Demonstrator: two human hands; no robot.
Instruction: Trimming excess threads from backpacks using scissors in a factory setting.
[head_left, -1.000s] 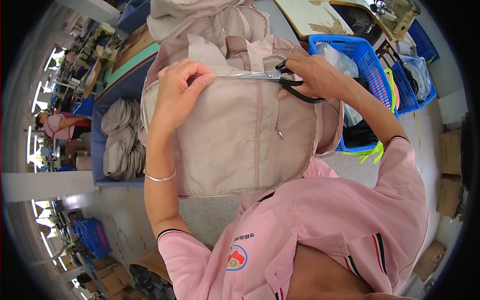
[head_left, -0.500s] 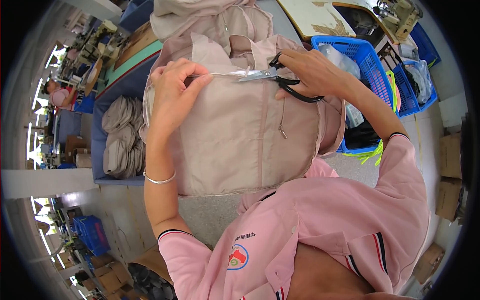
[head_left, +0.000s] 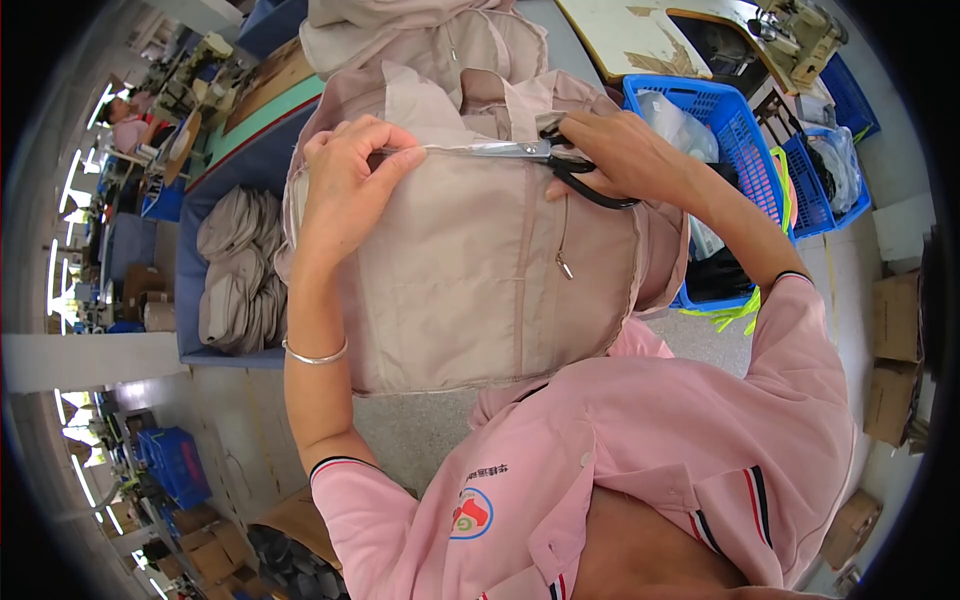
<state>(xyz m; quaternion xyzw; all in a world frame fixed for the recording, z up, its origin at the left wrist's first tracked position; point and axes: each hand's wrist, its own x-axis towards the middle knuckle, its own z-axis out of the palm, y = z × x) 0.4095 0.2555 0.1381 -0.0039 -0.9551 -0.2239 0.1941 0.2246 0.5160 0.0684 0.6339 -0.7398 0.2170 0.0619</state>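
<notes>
A beige fabric bag (head_left: 450, 270), turned with its seams showing, hangs spread in front of me, with a small zipper pull on its right part. My left hand (head_left: 355, 180) pinches the bag's upper seam edge between thumb and fingers. In my right hand (head_left: 620, 155) is a pair of black-handled scissors (head_left: 520, 150), fingers through the loops. Its blades point left along the seam, close together, their tips a short way from my left fingertips. Loose fabric flaps stand up behind the seam.
More beige bags (head_left: 420, 40) lie beyond on the table. A blue-grey bin (head_left: 190, 290) at left holds stacked beige pieces. Blue plastic baskets (head_left: 745, 130) with bags and neon straps stand at right. Sewing machines (head_left: 800, 35) are at the back, and a co-worker (head_left: 130, 130) sits far left.
The scissor blades have closed together and shifted slightly left along the seam. My right fingers have drawn closer together; my left hand keeps its pinch.
</notes>
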